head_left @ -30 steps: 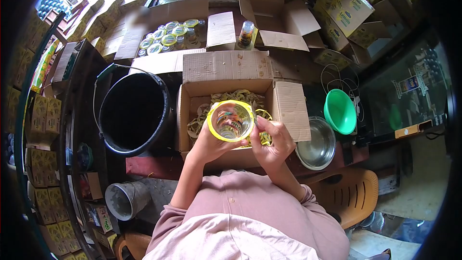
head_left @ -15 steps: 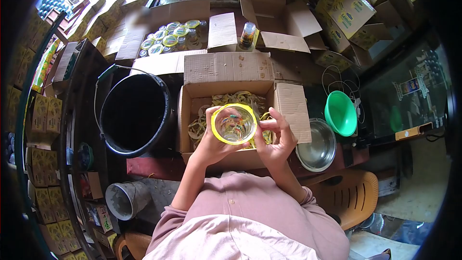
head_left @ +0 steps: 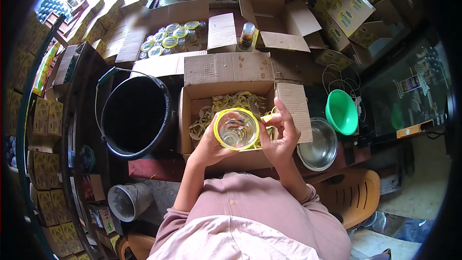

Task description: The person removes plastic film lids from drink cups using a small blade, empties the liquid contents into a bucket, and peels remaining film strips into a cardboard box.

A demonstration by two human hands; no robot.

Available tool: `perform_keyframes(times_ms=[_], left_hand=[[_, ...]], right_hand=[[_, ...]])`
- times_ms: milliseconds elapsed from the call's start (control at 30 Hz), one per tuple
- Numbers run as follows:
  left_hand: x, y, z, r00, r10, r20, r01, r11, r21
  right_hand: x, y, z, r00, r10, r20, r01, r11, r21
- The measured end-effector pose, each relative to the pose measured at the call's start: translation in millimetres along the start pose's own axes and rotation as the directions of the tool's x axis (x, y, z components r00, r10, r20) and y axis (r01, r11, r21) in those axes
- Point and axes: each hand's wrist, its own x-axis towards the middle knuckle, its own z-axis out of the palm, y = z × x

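My left hand is wrapped round the side of a clear cup, whose round yellow-edged end faces up toward me. My right hand is at the cup's right edge, thumb and forefinger pinched together and the other fingers raised. A thin grey blade sticks out from that pinch beside the rim, its handle hidden. A bit of yellow strip shows at the right fingers. Below both hands is an open cardboard box holding many loose yellow strips.
A black bucket stands left, a grey bucket lower left. At right are a green bowl and a metal bowl. Behind are a carton of lidded cups, another cup and an open carton.
The cup has shifted slightly down and right, and its face is tilted differently. My right forefinger is raised higher, and the grey blade shows more plainly beside the rim.
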Motion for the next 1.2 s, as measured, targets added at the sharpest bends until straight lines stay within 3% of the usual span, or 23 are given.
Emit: perform_keyframes(times_ms=[267,400,500,733,800,867,967,1067,1133,1200], left_hand=[[1,2,-8,0.993,0.012,0.115,-0.013,1.000,0.005],[-1,-2,-7,0.992,-0.041,0.119,0.060,0.985,-0.161],[-3,-12,-9,0.985,-0.060,0.163,0.083,0.987,-0.140],[2,-6,-3,1.000,0.008,0.028,0.000,0.966,-0.258],[5,-7,3,0.995,0.077,-0.060,-0.094,0.920,-0.380],[3,-3,4,0.995,-0.019,-0.099,-0.024,0.911,-0.412],[3,-4,1,0.997,0.006,-0.076,-0.041,0.886,-0.462],[0,-6,0,0.998,0.005,-0.068,-0.035,0.898,-0.440],[1,-3,2,0.997,0.031,-0.075,-0.054,0.942,-0.331],[2,-2,3,0.996,0.041,-0.074,-0.059,0.963,-0.265]], right_hand=[[0,-3,6,0.999,0.023,0.032,-0.025,0.998,0.064],[0,-5,7,0.998,0.016,0.060,-0.021,0.997,0.077],[1,-6,10,0.997,0.014,0.074,-0.022,0.993,0.116],[1,-9,13,0.998,0.030,-0.049,-0.021,0.985,0.174],[1,-9,13,0.997,0.027,-0.073,-0.016,0.990,0.140],[-1,-8,13,0.996,0.015,-0.093,-0.006,0.995,0.096],[-4,-3,13,0.994,-0.018,-0.105,0.019,1.000,0.005],[-3,-4,9,0.994,-0.066,-0.089,0.057,0.993,-0.099],[0,-9,4,0.992,-0.113,-0.059,0.102,0.981,-0.168],[-3,-11,4,0.998,-0.041,-0.054,0.034,0.992,-0.119]])
